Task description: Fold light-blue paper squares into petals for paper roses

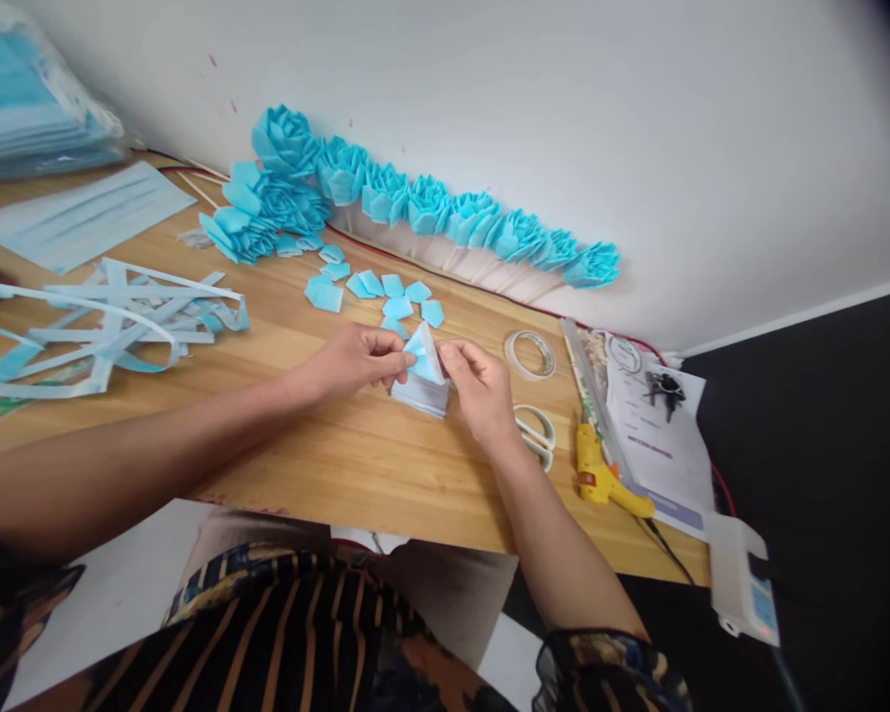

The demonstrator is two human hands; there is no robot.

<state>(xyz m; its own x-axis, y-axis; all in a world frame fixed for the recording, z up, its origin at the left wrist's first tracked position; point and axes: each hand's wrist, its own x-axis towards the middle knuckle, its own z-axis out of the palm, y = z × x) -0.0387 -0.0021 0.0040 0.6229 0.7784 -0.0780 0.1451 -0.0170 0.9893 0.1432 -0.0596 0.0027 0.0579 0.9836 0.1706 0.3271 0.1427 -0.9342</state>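
Between my two hands is a small light-blue fabric piece (425, 353), folded to a point at its top. My left hand (363, 358) pinches its left side between thumb and fingers. On the right side, my right hand (479, 381) pinches the edge of the same piece. Just below it lies a stack of cut fabric pieces (419, 396) on the table, partly covered by the held one. Several folded blue petals (397, 308) are scattered beyond my hands.
Blue fabric flowers (428, 206) on sticks lean along the wall. Cut strips (119, 331), a flat mask (81, 216) and bagged masks (34, 99) are at left. Tape (511, 354), scissors (547, 435), a yellow glue gun (597, 475), papers (660, 445) and keys (667, 392) lie right.
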